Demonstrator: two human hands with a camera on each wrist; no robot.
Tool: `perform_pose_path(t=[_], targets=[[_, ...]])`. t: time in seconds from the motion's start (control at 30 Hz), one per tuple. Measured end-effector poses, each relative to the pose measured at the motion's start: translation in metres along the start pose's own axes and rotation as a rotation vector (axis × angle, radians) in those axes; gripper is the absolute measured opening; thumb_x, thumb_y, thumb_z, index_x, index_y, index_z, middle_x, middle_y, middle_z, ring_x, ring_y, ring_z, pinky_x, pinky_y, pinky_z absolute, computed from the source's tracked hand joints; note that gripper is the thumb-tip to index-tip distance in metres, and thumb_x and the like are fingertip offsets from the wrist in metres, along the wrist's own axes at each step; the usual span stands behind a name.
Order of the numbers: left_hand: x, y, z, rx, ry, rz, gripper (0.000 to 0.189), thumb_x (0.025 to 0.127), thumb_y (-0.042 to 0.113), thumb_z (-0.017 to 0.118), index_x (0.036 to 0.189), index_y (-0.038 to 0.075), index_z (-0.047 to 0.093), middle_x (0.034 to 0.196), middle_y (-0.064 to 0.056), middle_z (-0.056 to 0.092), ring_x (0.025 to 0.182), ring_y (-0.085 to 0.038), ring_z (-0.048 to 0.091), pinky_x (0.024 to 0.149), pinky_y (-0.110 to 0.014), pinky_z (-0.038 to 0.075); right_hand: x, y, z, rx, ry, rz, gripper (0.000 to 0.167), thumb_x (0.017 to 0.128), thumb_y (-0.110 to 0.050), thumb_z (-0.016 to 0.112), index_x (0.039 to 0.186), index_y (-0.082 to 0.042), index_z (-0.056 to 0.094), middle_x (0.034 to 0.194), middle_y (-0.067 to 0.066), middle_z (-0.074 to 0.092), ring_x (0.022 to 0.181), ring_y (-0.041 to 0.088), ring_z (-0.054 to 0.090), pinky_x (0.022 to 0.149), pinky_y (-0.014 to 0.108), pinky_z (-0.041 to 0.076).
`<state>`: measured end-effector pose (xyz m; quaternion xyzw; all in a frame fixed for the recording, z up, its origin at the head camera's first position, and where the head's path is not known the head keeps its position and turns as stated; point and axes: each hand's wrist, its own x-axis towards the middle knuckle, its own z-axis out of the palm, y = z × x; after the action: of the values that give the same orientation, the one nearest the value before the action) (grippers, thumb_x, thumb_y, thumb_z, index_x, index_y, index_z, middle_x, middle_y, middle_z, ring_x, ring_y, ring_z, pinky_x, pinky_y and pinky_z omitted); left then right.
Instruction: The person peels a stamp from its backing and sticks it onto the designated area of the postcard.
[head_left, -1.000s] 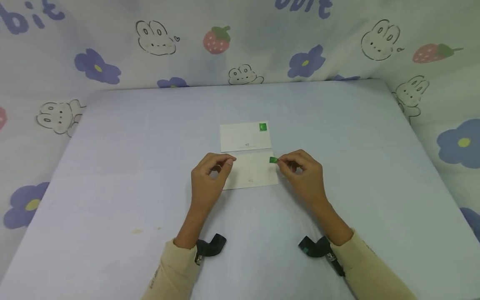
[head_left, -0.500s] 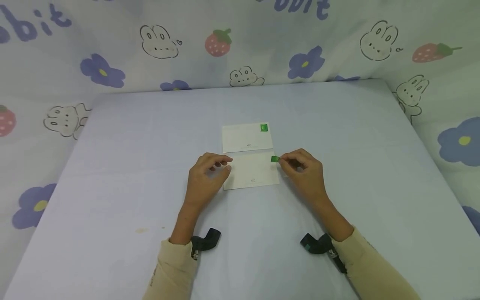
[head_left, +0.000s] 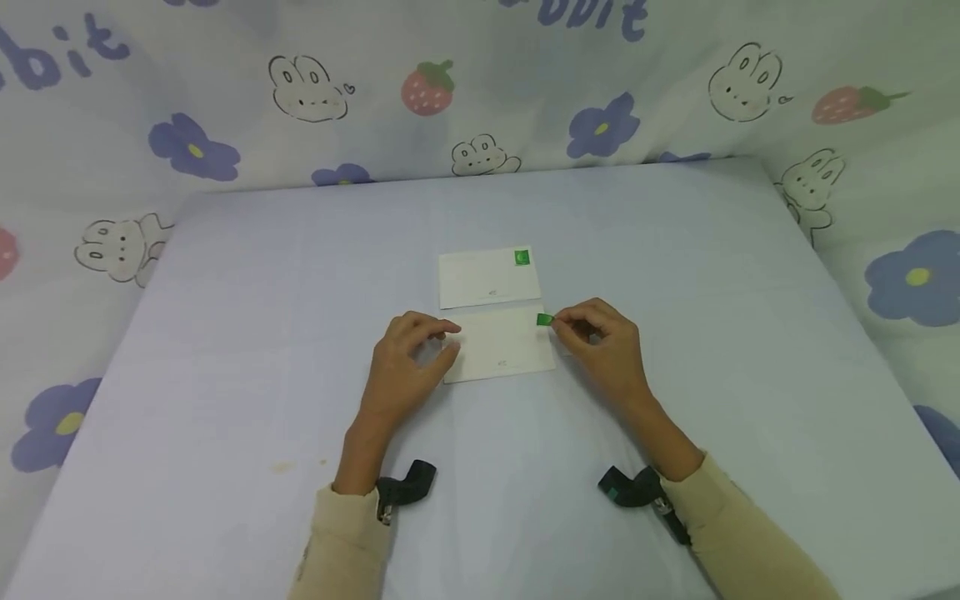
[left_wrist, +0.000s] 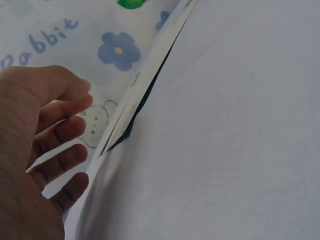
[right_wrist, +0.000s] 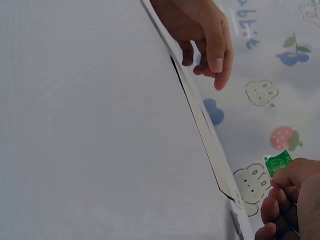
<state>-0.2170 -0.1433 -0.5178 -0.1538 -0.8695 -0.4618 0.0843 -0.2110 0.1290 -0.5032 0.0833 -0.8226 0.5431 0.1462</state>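
Note:
Two white paper rectangles, cards or envelopes, lie one behind the other on the table. The far card (head_left: 480,279) bears a green stamp (head_left: 522,257) in its upper right corner. My right hand (head_left: 603,346) pinches a second, loose green stamp (head_left: 545,319) between thumb and forefinger, over the upper right corner of the near card (head_left: 498,346). In the right wrist view this pinched stamp (right_wrist: 277,162) stands raised, apart from the paper. My left hand (head_left: 405,358) hovers at the near card's left edge, thumb and fingers apart, holding nothing. Its bent fingers (left_wrist: 70,130) show in the left wrist view.
A white cloth covers the table (head_left: 247,333), with a faint yellowish stain (head_left: 282,467) at the front left. Behind it hangs a curtain (head_left: 390,50) printed with rabbits, flowers and strawberries. A black camera mount (head_left: 408,486) sits at the left wrist, another mount (head_left: 630,487) at the right.
My left hand has drawn slightly left, and its thumb and forefinger have spread apart. The right hand keeps its pinch on the stamp and has hardly moved.

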Motion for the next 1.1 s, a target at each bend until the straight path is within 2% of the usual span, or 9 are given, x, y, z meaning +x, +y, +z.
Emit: perform_pose_path(t=[0.13, 0.37, 0.8, 1.0, 1.1], targets=[[-0.001, -0.002, -0.002, 0.045, -0.024, 0.012, 0.019, 0.089, 0.017, 0.075, 0.108, 0.015, 0.075, 0.101, -0.001, 0.061, 0.101, -0.017, 0.05, 0.086, -0.039, 0.042, 0.0, 0.018, 0.004, 0.011, -0.002, 0.014, 0.007, 0.087, 0.002, 0.076, 0.093, -0.002, 0.076, 0.091, 0.006, 0.067, 0.075, 0.017, 0.056, 0.064, 0.02, 0.044], [0.0, -0.006, -0.004, 0.119, -0.047, 0.011, 0.023, 0.087, 0.019, 0.078, 0.11, 0.015, 0.075, 0.103, -0.001, 0.059, 0.104, -0.021, 0.048, 0.087, -0.04, 0.04, 0.001, 0.025, 0.004, 0.034, -0.023, -0.006, 0.005, 0.089, -0.006, 0.076, 0.093, -0.009, 0.077, 0.09, -0.001, 0.067, 0.075, 0.017, 0.056, 0.065, 0.02, 0.046], [-0.001, -0.011, -0.001, 0.183, -0.084, 0.056, 0.025, 0.083, 0.015, 0.082, 0.106, 0.009, 0.075, 0.106, -0.005, 0.056, 0.102, -0.025, 0.049, 0.09, -0.04, 0.042, 0.002, 0.028, 0.001, 0.017, -0.029, -0.006, 0.004, 0.089, -0.006, 0.076, 0.094, -0.007, 0.077, 0.091, 0.001, 0.066, 0.077, 0.016, 0.057, 0.066, 0.019, 0.047], [-0.001, -0.011, -0.002, 0.189, -0.082, 0.048, 0.024, 0.083, 0.015, 0.081, 0.106, 0.01, 0.075, 0.106, -0.005, 0.056, 0.101, -0.025, 0.048, 0.089, -0.04, 0.042, 0.004, 0.03, 0.002, 0.018, -0.05, -0.008, 0.005, 0.09, -0.007, 0.075, 0.094, -0.006, 0.076, 0.093, 0.001, 0.066, 0.08, 0.015, 0.058, 0.068, 0.019, 0.048], [-0.001, -0.011, -0.002, 0.189, -0.081, 0.045, 0.025, 0.083, 0.015, 0.081, 0.106, 0.01, 0.075, 0.106, -0.004, 0.056, 0.102, -0.024, 0.048, 0.09, -0.04, 0.041, 0.006, 0.021, 0.002, 0.004, -0.07, 0.008, 0.006, 0.089, 0.0, 0.073, 0.095, 0.0, 0.074, 0.093, 0.008, 0.066, 0.08, 0.018, 0.056, 0.068, 0.019, 0.047]])
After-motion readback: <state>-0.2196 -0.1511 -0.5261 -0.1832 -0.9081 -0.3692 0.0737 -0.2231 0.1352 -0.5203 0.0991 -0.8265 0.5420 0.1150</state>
